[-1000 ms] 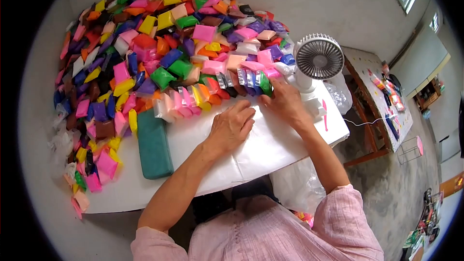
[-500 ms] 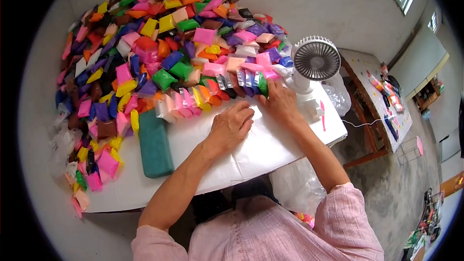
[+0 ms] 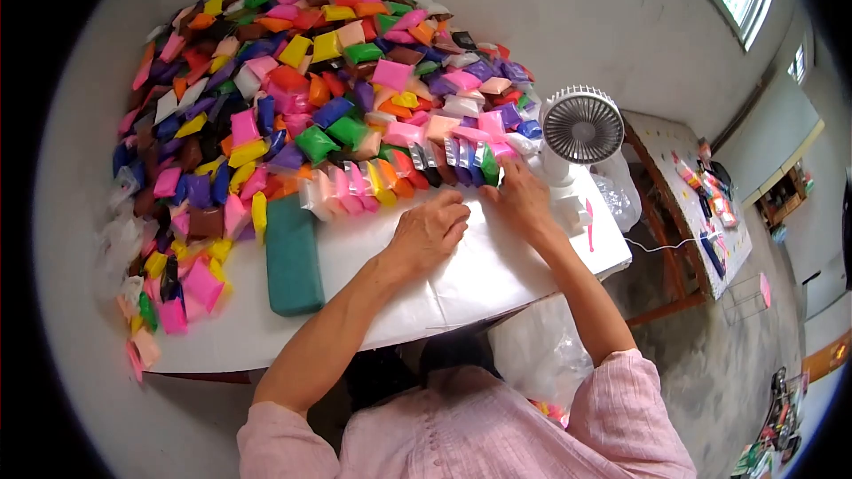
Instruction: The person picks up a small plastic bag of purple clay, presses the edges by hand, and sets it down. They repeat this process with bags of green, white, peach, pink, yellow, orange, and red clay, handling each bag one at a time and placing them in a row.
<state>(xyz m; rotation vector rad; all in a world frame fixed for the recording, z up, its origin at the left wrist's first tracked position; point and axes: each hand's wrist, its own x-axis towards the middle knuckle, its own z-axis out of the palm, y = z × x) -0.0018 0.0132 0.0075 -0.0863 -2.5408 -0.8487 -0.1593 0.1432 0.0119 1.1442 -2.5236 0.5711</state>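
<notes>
Nearest, at the bottom of the frame, we see a pink shirt (image 3: 453, 430). Left of centre, a teal block (image 3: 295, 257) lies on the white table (image 3: 479, 275). Near the centre, the left hand (image 3: 429, 231) rests loosely curled; the right hand (image 3: 521, 202) is bent at the green packet (image 3: 490, 167) ending the packet row (image 3: 390, 179). We cannot tell whether either pinches anything. Beyond, a packet heap (image 3: 286, 80) fills the upper left.

I am working in what looks like a small workshop: coloured packets (image 3: 392, 75) are lying heaped on my table (image 3: 408, 315), a second table (image 3: 661, 137) is standing on bare concrete floor (image 3: 701, 364).
</notes>
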